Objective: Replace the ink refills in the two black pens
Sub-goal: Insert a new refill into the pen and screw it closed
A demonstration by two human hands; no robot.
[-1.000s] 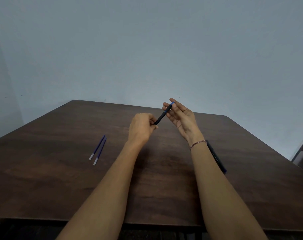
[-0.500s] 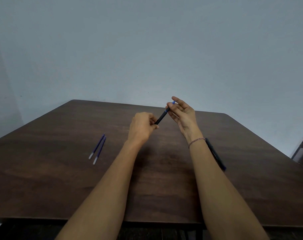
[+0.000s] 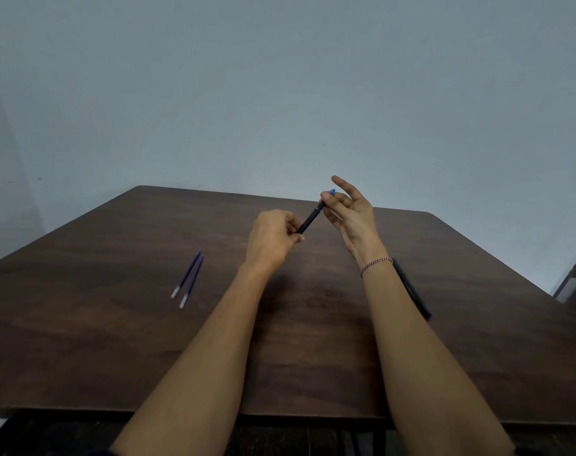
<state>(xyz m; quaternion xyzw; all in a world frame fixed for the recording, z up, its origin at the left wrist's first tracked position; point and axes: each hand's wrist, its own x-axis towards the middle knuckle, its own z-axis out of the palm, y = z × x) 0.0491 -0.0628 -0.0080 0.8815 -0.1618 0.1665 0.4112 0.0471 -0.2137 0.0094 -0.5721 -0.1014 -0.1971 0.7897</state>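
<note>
Both grip the black pen [image 3: 309, 219]: left hand [image 3: 273, 239] fisted low, right hand [image 3: 354, 220] (half-splayed) seemingly pinching its top

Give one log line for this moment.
left hand grips pen | right hand pinches its blue end | two refills, second pen on table

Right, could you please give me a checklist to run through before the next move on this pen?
1. Lower grip: the left hand holds the near end of the slim black plastic pen: ok.
2. Upper grip: the right hand pinches its blue end: ok.
3. Blue end loosened: cannot tell.
4. Old refill out: not ok, pen looks whole.
5. New stock: two thin purple refills lie side by side on the dark wooden table: ok.
6. Spare: the second black pen lies on the table, partly hidden: ok.
</note>
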